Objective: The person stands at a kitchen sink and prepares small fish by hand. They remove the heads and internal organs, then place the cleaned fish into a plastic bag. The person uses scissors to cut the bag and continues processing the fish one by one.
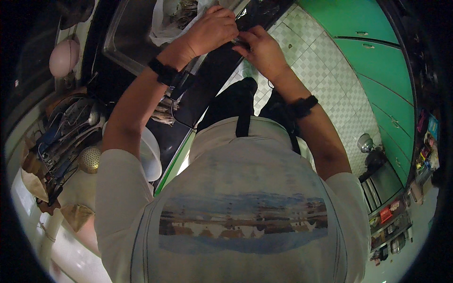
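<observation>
My left hand (212,30) and my right hand (265,53) meet over the edge of the dark counter (196,96). Both are closed in a pinch around something small and dark, mostly hidden by the fingers. Just left of my left hand lies a white plastic bag (160,23), with greyish slender pieces (185,12) in it that look like small fish. Similar slender pieces (163,113) lie in a bunch on the counter, below my left wrist. A white bowl (151,153) stands closer, partly hidden by my left arm.
A metal sink (123,30) is set into the counter at the upper left. Kitchen utensils (71,125), with a perforated ladle (89,159), crowd the left side. A round pink object (64,57) hangs above them. Green cabinets (387,89) line the right, beyond the tiled floor (325,80).
</observation>
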The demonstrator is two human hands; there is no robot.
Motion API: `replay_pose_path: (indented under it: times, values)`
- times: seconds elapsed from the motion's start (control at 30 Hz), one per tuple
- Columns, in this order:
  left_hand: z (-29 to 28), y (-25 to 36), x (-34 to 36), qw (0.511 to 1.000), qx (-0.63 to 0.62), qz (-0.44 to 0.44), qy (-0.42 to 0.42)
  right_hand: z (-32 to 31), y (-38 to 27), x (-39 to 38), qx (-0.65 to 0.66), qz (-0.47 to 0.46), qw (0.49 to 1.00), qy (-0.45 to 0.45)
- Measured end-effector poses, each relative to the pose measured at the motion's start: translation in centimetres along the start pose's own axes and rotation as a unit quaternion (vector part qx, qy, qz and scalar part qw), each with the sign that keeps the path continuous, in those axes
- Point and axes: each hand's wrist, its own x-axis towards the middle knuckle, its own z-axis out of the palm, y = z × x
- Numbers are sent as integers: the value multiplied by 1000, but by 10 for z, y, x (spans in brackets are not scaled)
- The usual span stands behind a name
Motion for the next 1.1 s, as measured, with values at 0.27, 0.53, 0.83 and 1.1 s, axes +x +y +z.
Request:
replay_pose_path:
  times: [0.27, 0.53, 0.83, 1.1]
  values:
    - [-14, 4, -21, 998, 22, -2, 67, 4, 5, -2, -26, -2, 1000, 17]
    - [-10, 17, -18, 995, 81, 12, 61, 3, 5, 2, -15, 15, 1000, 22]
    - [-8, 14, -12, 989, 113, 64, 75, 0, 5, 6, 2, 51, 999, -6]
    - [-1, 7, -8, 997, 78, 26, 15, 4, 6, 1, -41, 30, 999, -14]
